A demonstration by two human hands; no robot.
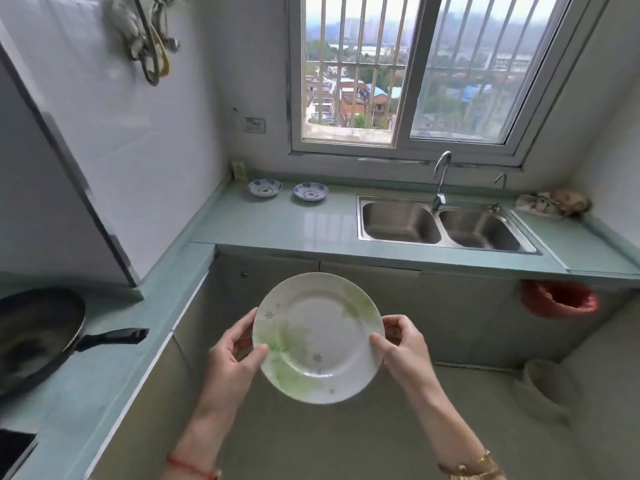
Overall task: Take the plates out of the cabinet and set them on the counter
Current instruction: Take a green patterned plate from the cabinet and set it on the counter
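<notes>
A white plate [318, 336] with green leaf print and small purple flowers is held in the air in front of me, over the floor below the counter edge. My left hand [233, 355] grips its left rim, thumb on top. My right hand [401, 344] grips its right rim the same way. Two small blue-patterned dishes [265, 187] [310, 191] sit at the back of the green counter [294, 223], near the wall. The cabinet doors [374, 299] under the counter look shut.
A double steel sink [440, 225] with a tap lies right of the dishes. A black frying pan [34, 337] sits on the left counter, handle pointing right. A red bag [559, 301] hangs under the counter at right. A cloth [554, 202] lies beside the sink.
</notes>
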